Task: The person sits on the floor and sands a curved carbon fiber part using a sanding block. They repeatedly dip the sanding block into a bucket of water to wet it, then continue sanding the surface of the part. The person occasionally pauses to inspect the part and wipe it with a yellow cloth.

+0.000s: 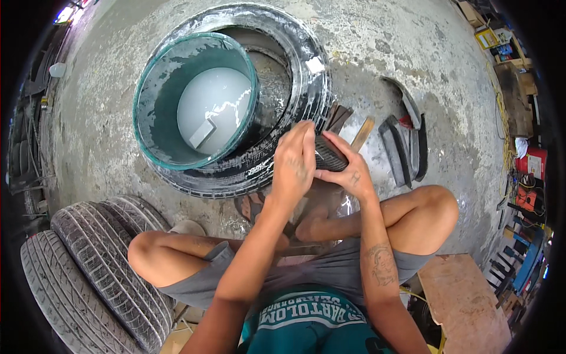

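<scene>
My right hand (352, 172) is wrapped round a dark part with a woven carbon-fibre pattern (330, 154), thumb along its upper side. My left hand (295, 158) is against the left side of that part, fingers bent and pressed together; whatever lies under them is hidden. Dark strips (338, 118) and a wooden stick (362, 134) show just beyond the hands. To the left, a green tub (154, 97) holds cloudy whitish water (215, 97) with a small grey block (202, 133) in it. The tub rests on a wet black tire (309, 97).
A white piece (315, 65) lies on the tire. Curved black parts (396, 150) lie on the wet concrete floor to the right. Worn tires (100, 253) stand at the lower left, a wooden board (466, 301) at the lower right. Tools and a red case (532, 163) line the right edge.
</scene>
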Tool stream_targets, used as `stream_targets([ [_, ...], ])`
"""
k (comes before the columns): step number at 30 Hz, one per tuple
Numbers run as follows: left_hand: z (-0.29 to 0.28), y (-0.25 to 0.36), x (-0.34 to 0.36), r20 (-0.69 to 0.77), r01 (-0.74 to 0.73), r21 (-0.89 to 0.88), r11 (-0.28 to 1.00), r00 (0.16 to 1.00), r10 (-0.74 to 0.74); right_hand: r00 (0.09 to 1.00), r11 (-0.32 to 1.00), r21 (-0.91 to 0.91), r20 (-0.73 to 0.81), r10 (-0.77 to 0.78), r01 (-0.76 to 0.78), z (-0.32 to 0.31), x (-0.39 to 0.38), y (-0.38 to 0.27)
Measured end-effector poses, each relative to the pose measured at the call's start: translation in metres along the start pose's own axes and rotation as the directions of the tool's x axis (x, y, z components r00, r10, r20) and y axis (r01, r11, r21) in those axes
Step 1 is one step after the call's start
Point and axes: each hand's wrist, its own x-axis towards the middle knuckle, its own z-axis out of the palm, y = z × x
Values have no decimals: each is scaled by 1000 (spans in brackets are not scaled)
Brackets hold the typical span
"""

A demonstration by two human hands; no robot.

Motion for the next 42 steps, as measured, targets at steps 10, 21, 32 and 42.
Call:
stream_targets([
  [10, 1, -2, -2, -31, -116, 83, 990, 992, 119, 999, 999, -19, -16, -42, 42, 4, -3, 0],
  [21, 0, 7, -30, -152, -186, 168, 968, 965, 212, 996, 994, -82, -55, -77, 72, 6, -9, 8],
  [32, 3, 6, -21, -118, -145, 80, 986, 981, 154, 996, 998, -21, -75, -54, 53, 1, -1, 15],
  [42, -5, -10, -1, -14, -7, -20, 1000, 1000, 6, 999, 997, 66, -37, -24, 27, 7, -5, 8],
])
